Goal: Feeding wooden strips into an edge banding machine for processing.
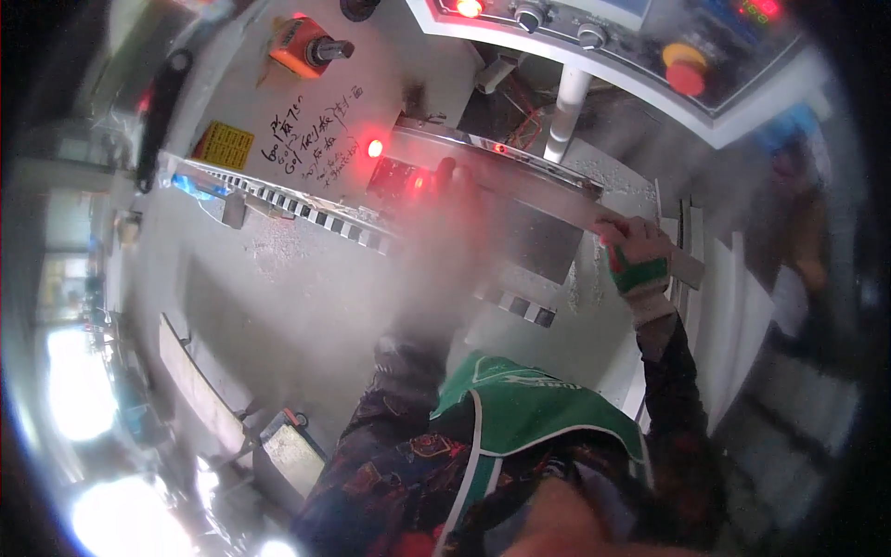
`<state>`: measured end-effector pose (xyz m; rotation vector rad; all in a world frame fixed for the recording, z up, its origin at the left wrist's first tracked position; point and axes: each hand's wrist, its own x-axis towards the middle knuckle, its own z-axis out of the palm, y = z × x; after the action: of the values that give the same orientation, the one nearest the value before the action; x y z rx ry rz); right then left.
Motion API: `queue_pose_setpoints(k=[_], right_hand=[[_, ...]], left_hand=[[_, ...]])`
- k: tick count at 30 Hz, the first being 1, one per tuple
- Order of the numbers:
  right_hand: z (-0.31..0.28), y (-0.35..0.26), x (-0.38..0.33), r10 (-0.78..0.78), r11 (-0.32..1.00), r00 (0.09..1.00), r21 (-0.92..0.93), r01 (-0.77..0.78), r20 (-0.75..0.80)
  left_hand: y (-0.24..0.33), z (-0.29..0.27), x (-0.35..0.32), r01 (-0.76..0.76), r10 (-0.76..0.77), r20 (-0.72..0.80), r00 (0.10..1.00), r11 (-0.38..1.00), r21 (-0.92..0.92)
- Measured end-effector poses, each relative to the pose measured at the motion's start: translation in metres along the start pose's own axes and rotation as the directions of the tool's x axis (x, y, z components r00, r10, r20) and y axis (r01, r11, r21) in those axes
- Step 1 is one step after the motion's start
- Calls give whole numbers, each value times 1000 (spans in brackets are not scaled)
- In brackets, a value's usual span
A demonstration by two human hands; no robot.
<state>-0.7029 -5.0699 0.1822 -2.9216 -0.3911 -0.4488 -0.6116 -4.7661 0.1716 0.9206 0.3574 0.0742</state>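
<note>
Near the control panel (631,61), one strip (552,200) is lying slantwise across the machine, above a dark plate (534,243). Right hand (640,251): grip is pinching the strip close to its right end, fingers curling over the far edge. Left hand (445,213): reaching toward the strip's other end; haze is blurring it, so I cannot tell how its grip is standing, nor whether it is touching.

Step in hand, my judgement: the person is steadying or lining up the strip. Next move seems to be calling for a level strip and fingers staying clear of the machine.

Counting: two hands, one strip, one dark plate. The panel is carrying two knobs (529,17) and one red button (686,77). One orange box (299,48) and one yellow label (224,146) are sitting at upper left. One green apron (538,408) is showing below.
</note>
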Motion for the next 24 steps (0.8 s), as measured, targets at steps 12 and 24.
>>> queue_pose_setpoints(k=[12, 24], right_hand=[[2, -79, 71, -33, 994, 979, -91, 52, 202], [8, -93, 75, 3, 1000, 998, 2, -3, 68]], left_hand=[[35, -56, 40, -162, 160, 39, 986, 984, 70], [19, 4, -26, 86, -95, 38, 995, 976, 201]])
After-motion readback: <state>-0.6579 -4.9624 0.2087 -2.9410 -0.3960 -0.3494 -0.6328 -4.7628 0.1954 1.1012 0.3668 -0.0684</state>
